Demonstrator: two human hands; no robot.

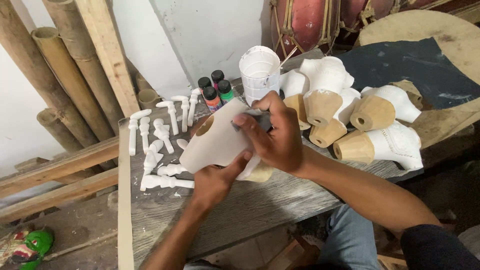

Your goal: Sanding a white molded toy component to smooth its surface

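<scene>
Head view: left hand (pixel 212 182) gripped white carved piece (pixel 220 142); right hand (pixel 275 135) pressed grey sandpaper (pixel 260 120) on it. White cup (pixel 259 72) held a stick at the surface's far edge.

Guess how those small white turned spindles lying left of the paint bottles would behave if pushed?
The white spindles are round in section and lie flat on the wooden table, so they'd probably roll sideways. They look thin and small, so likely light, and possibly snappable at the narrow necks.

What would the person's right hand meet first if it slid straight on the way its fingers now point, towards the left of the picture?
The right hand points left across the pale carved piece it presses. Beyond that, probably the small white turned pegs on the bench, though depth is unclear.
</scene>
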